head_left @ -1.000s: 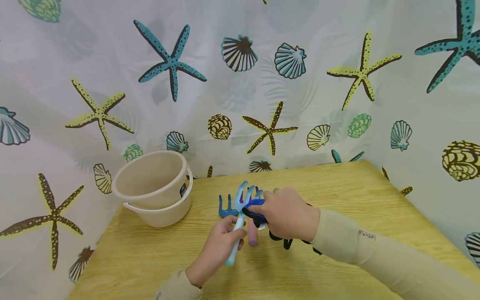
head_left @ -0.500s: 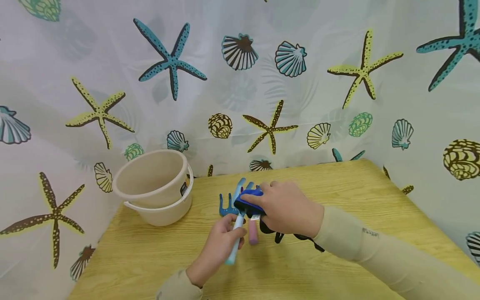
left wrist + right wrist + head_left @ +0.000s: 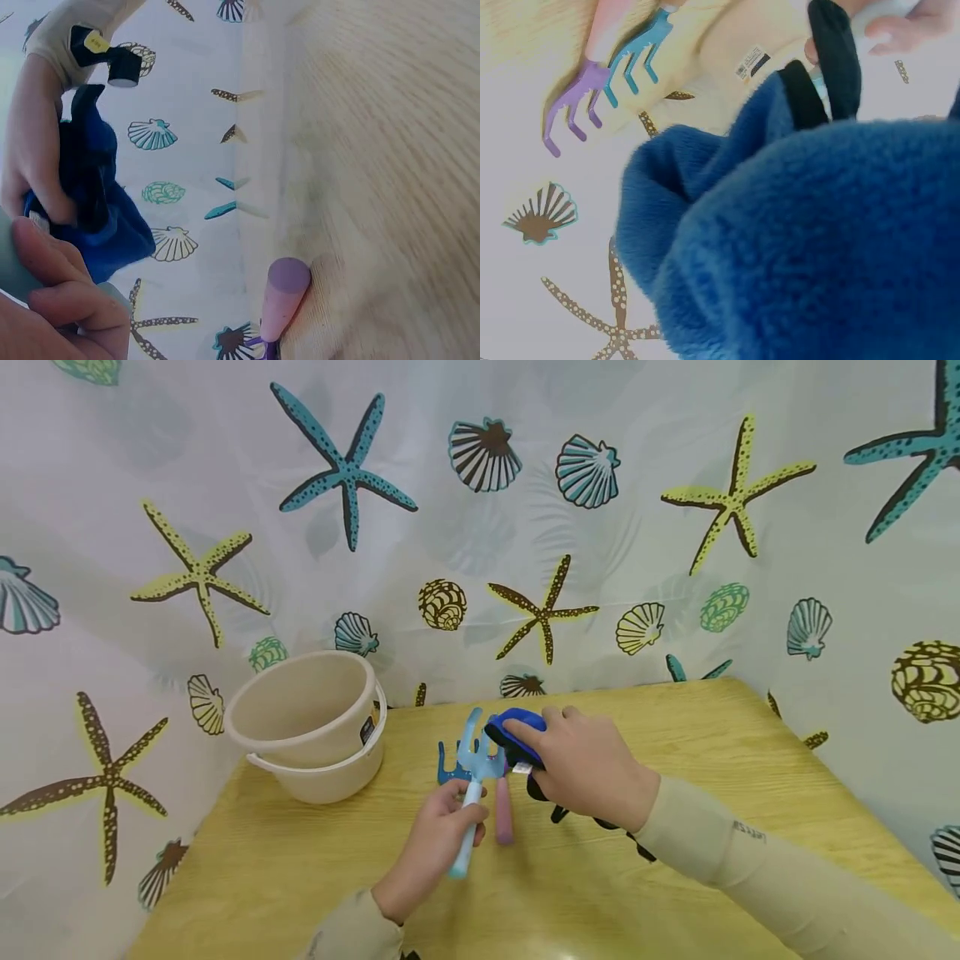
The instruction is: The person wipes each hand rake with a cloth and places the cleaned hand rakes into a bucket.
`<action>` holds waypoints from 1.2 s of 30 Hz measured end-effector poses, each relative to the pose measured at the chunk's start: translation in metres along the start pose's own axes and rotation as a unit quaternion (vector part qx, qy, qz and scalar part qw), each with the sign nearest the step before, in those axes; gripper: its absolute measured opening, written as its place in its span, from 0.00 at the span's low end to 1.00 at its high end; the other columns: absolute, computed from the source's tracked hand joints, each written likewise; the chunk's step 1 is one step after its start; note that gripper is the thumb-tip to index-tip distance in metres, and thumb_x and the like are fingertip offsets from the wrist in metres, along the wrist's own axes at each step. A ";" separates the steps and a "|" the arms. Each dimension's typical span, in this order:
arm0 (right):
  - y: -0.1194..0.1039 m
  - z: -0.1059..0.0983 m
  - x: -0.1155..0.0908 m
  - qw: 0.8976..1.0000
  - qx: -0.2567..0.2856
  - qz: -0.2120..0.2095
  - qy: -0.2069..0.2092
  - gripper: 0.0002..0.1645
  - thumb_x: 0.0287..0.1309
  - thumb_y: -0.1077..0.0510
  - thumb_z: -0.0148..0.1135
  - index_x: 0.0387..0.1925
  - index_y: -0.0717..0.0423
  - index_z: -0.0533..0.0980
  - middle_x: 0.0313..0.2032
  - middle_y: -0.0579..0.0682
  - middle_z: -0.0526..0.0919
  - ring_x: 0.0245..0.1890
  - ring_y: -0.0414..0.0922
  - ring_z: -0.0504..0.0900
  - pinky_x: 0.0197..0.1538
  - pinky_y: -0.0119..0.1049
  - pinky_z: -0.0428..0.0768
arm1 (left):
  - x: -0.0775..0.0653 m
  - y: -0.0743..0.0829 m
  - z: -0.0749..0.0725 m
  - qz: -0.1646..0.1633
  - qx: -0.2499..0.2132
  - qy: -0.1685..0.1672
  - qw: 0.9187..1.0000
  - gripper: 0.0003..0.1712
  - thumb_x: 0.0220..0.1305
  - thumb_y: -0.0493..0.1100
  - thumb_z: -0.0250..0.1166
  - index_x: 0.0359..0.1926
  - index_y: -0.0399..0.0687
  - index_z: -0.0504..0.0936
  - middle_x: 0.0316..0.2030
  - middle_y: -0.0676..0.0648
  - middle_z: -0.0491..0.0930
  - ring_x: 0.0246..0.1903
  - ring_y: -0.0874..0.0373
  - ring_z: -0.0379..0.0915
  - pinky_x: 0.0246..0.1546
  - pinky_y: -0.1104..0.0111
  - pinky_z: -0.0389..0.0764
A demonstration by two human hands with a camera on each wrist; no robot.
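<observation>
My left hand (image 3: 438,835) grips the pale handle of a light blue hand rake (image 3: 477,763), tines pointing away from me. Bunched in my right hand (image 3: 596,768) is a fuzzy blue cloth (image 3: 521,727) with black trim, pressed along the rake's right-hand tine. The cloth (image 3: 802,247) fills much of the right wrist view and hides the tines there. Below the held rake, a purple hand rake with a pink handle (image 3: 504,814) lies on the table. Beside it lies a dark blue hand rake (image 3: 448,773), partly covered in the head view.
Two beige buckets (image 3: 322,781), one nested in the other, stand at the back left of the wooden table (image 3: 637,893). Black straps (image 3: 603,823) trail beneath my right forearm. A curtain (image 3: 420,527) printed with shells and starfish hangs behind the table.
My right hand drew the cloth leftward across the neck of the rake, then up and right to a tine. The rake has turned slightly in my left hand, its tines shifting left.
</observation>
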State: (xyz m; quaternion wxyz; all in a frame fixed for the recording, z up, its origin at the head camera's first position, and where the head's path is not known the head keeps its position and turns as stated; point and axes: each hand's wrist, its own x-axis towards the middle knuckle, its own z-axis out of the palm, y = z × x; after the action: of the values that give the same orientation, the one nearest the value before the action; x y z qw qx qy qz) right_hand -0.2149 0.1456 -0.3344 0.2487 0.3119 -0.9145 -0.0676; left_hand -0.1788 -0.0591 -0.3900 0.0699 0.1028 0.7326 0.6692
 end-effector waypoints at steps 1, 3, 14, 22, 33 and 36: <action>0.000 0.000 0.001 1.000 0.001 0.001 0.006 0.36 0.44 0.47 0.66 0.60 0.45 0.74 0.32 0.58 0.81 0.24 0.50 0.76 0.12 0.41 0.75 | -0.002 0.005 0.002 0.007 0.002 -0.006 1.000 0.12 0.58 0.30 0.56 0.44 0.28 0.72 0.14 0.48 0.72 0.14 0.60 0.66 0.15 0.73 0.65; -0.001 0.002 0.004 1.000 -0.006 -0.002 0.002 0.36 0.44 0.46 0.66 0.60 0.45 0.74 0.34 0.59 0.82 0.23 0.49 0.76 0.10 0.39 0.73 | -0.007 0.017 0.006 0.021 0.011 -0.011 1.000 0.12 0.58 0.29 0.56 0.44 0.27 0.72 0.14 0.47 0.72 0.14 0.60 0.66 0.14 0.74 0.65; -0.001 0.011 -0.001 0.992 0.098 -0.021 -0.072 0.29 0.52 0.47 0.62 0.59 0.37 0.75 0.26 0.47 0.77 0.15 0.39 0.66 0.11 0.33 0.64 | -0.005 0.012 0.002 -0.005 -0.006 0.006 1.000 0.14 0.59 0.31 0.56 0.46 0.28 0.72 0.15 0.48 0.72 0.16 0.57 0.67 0.17 0.73 0.65; 0.010 0.018 0.003 0.997 0.072 0.007 -0.032 0.33 0.45 0.50 0.63 0.58 0.42 0.76 0.27 0.52 0.79 0.17 0.42 0.70 0.10 0.35 0.66 | 0.001 0.000 0.003 0.009 -0.010 -0.008 1.000 0.13 0.61 0.31 0.56 0.46 0.28 0.72 0.16 0.48 0.73 0.17 0.58 0.69 0.15 0.75 0.66; 0.010 0.010 0.000 0.962 0.178 -0.016 -0.209 0.33 0.52 0.47 0.60 0.63 0.33 0.70 0.35 0.42 0.80 0.24 0.38 0.71 0.23 0.33 0.71 | 0.003 -0.008 0.002 -0.034 -0.011 -0.013 0.999 0.17 0.61 0.36 0.57 0.49 0.28 0.71 0.16 0.51 0.72 0.17 0.60 0.68 0.15 0.73 0.65; 0.010 0.005 0.003 0.968 0.170 -0.017 -0.182 0.33 0.51 0.47 0.60 0.63 0.33 0.70 0.33 0.43 0.80 0.22 0.38 0.70 0.20 0.34 0.70 | 0.005 -0.009 0.001 -0.042 -0.018 -0.009 0.999 0.17 0.61 0.35 0.57 0.48 0.28 0.71 0.15 0.51 0.72 0.17 0.61 0.68 0.15 0.73 0.64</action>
State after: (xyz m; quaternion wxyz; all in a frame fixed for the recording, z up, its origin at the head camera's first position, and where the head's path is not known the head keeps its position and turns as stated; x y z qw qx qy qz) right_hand -0.2243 0.1515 -0.3348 0.0206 0.3473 -0.9370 0.0296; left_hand -0.1837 -0.0574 -0.3985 0.1063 0.0763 0.7232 0.6781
